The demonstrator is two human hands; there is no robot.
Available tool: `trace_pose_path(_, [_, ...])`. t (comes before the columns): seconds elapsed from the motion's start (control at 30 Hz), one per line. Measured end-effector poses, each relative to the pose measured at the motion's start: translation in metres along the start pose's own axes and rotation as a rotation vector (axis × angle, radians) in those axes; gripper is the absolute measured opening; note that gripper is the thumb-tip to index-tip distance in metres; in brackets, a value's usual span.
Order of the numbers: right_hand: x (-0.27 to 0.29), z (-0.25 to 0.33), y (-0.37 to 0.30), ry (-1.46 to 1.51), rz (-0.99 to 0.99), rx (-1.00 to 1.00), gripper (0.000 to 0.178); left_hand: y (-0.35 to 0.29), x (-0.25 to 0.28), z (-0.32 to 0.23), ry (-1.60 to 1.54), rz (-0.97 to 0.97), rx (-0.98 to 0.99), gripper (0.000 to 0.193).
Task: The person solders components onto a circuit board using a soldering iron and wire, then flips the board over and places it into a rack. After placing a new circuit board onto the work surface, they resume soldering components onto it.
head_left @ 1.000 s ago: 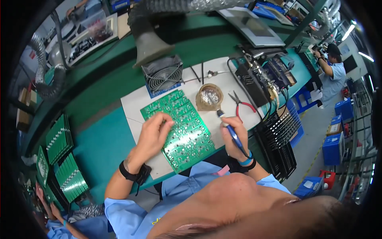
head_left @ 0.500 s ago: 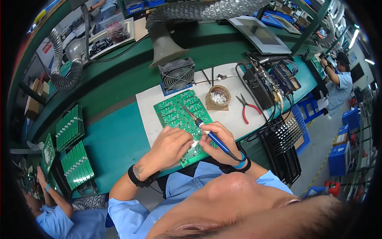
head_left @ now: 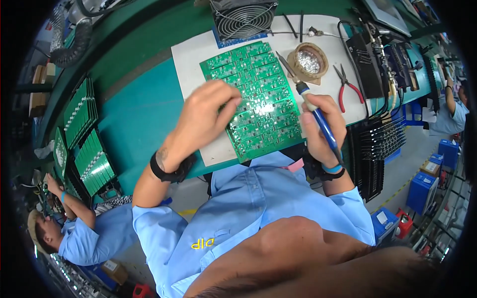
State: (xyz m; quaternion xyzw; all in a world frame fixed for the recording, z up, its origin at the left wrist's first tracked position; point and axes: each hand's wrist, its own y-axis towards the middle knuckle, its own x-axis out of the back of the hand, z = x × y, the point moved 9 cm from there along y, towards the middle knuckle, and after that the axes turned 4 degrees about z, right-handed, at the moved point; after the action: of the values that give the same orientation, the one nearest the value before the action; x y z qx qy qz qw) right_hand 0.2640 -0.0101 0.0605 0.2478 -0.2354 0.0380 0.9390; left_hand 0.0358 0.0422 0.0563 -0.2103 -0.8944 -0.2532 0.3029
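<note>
A green circuit board panel point(head_left: 263, 94) covered with small parts lies on a white sheet point(head_left: 191, 62) in front of me. My right hand point(head_left: 325, 131) is closed round a soldering iron point(head_left: 302, 89) with a blue handle, at the panel's right edge. The iron's tip points away from me, between the panel and a round pot of silvery bits point(head_left: 323, 57). Above the panel's left side is my left hand point(head_left: 203, 111), its fingers curled together. Whatever its fingertips may hold is hidden.
Red-handled pliers point(head_left: 343, 89) lie right of the pot. A fan point(head_left: 243, 22) stands behind the panel. Racked green boards point(head_left: 82, 109) stand at the left, near a co-worker point(head_left: 94, 233). Black equipment point(head_left: 367, 64) and cables sit at the right.
My hands have moved apart from the panel's near part. The left has gone left and farther up the panel; the right has carried the iron to the right edge. The view has shifted.
</note>
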Motion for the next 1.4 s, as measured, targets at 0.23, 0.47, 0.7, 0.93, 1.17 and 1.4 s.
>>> trace_pose_path(0.23, [-0.002,-0.012,-0.02,0.148,-0.02,-0.108,0.026,0.031,-0.007,0.022,0.116,0.076,-0.068,0.008])
trace_pose_path(0.47, [0.003,-0.01,-0.012,0.082,0.02,0.003,0.022,0.033,-0.009,0.027,0.255,0.203,0.025,0.009])
trace_pose_path(0.7, [0.0,-0.011,-0.007,0.029,0.012,0.037,0.022,0.034,-0.011,0.041,0.032,0.159,0.046,0.007])
trace_pose_path(0.93, [0.003,-0.015,-0.01,0.047,-0.055,0.075,0.023,0.017,-0.015,0.104,-0.91,-0.035,0.422,0.009])
trace_pose_path(1.17, [0.005,-0.013,-0.01,0.035,-0.048,0.076,0.024,0.016,0.008,0.088,-0.379,-0.145,0.335,0.009])
trace_pose_path(1.4, [0.002,-0.006,-0.004,0.008,0.0,0.067,0.022,0.032,-0.009,0.044,0.005,0.09,0.019,0.01])
